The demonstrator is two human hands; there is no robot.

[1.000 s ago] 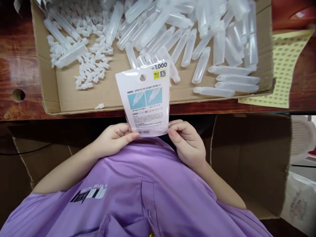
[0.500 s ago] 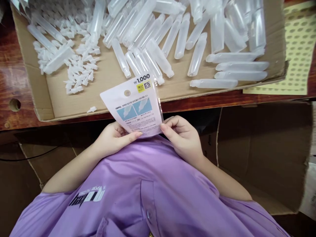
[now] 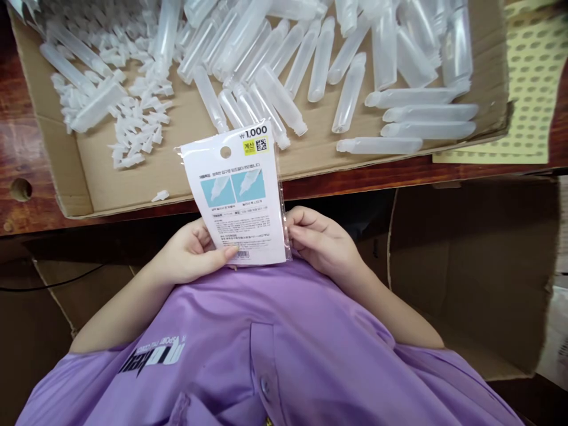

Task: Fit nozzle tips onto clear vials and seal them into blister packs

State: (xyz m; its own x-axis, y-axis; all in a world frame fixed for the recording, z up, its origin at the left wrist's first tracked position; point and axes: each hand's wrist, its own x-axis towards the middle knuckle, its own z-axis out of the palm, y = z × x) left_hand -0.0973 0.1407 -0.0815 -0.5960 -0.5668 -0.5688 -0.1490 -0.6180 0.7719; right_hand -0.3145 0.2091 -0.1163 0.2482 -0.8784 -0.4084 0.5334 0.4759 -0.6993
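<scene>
Left hand [image 3: 195, 253] (thumb foremost) pinching package [image 3: 235, 201]

Place: packing workspace, seemingly
Gripped: priced packet [image 3: 239, 219]
Beyond grip: box [image 3: 100, 171], loose bottles [image 3: 349, 94], nozzles [image 3: 138, 133]
Right of grip: dotted sheet [image 3: 529, 106]

— White card [image 3: 237, 216], and it flashes a bright yellow label [image 3: 249, 146], two blue picture panels [image 3: 216, 190], black print [image 3: 254, 132]!
— Against a purple shirt [image 3: 319, 331] with black-and-white lettering [image 3: 153, 357]!
— Tan box [image 3: 133, 183], frosty white tubes [image 3: 280, 99]!
— And pale yellow on the sheet [image 3: 532, 89], darker ovals in rows, beside reddish-brown, dark-streaked wood [image 3: 15, 136]!
</scene>
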